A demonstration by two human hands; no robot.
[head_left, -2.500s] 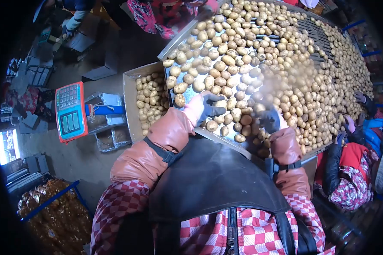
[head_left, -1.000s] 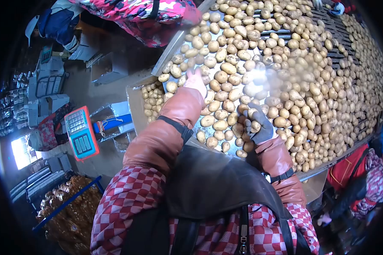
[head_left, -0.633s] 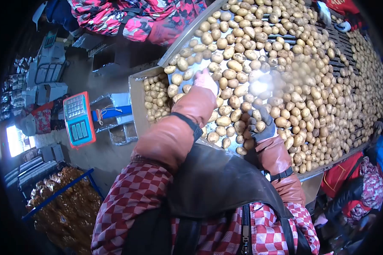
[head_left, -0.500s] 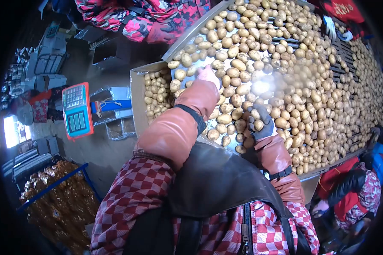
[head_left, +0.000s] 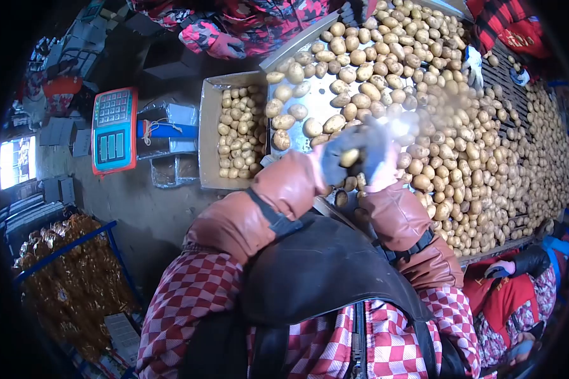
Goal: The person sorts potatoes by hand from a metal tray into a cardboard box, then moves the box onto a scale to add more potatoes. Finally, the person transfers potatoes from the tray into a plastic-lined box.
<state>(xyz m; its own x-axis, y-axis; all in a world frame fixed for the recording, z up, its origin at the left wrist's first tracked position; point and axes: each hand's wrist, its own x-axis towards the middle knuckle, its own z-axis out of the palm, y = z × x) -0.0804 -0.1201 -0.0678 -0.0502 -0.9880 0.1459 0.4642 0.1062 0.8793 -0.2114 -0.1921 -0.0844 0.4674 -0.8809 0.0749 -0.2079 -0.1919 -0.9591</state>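
My left hand [head_left: 334, 163], in a dark grey glove, is over the near edge of the sorting table, its fingers curled around a yellow-brown potato [head_left: 349, 158]. Right beside it, almost touching, is my gloved right hand [head_left: 377, 155]. Motion smears its fingers, so what it holds, if anything, does not show. Loose potatoes [head_left: 370, 91] lie around and beyond both hands. On the left, against the table, stands an open cardboard box [head_left: 210, 132] with many potatoes inside.
A weighing scale's red-and-teal display [head_left: 114, 131] stands left of the box. Co-workers are at the far side, the upper right and the lower right [head_left: 509, 290]. A blue-framed crate [head_left: 76, 252] of brown material is at lower left. Slatted rollers [head_left: 509, 69] show between potatoes.
My left hand has come right, away from the table's box end, to meet my right hand. My right hand has moved slightly up and left. The view has shifted a little.
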